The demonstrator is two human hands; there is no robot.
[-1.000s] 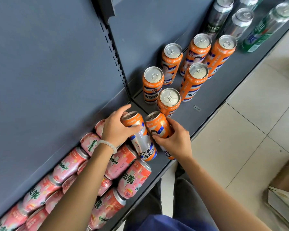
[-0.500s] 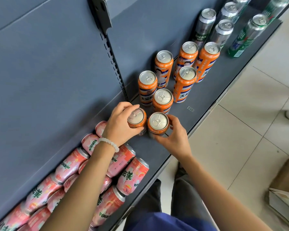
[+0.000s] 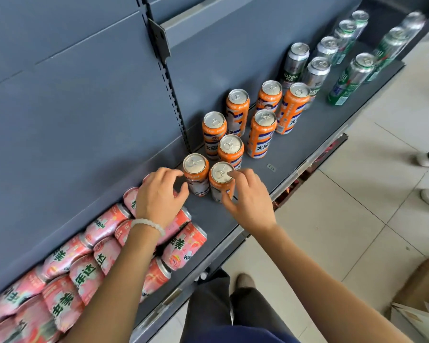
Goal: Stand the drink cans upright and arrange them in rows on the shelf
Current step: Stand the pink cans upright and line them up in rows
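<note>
Blur smears the far green cans (image 3: 352, 78) at the shelf's right end, so their labels are hard to read. Pink cans (image 3: 104, 226) lie on their sides in a heap at the near left, some cut off by the frame edge and partly hidden under the left forearm. Eight orange cans stand upright on the shelf (image 3: 307, 144). The left hand (image 3: 159, 196) curves loosely beside the near-left orange can (image 3: 196, 173), fingertips at its side; a firm grip cannot be told. The right hand (image 3: 248, 196) touches the near-right orange can (image 3: 221, 181), a finger on its rim and thumb on its side.
</note>
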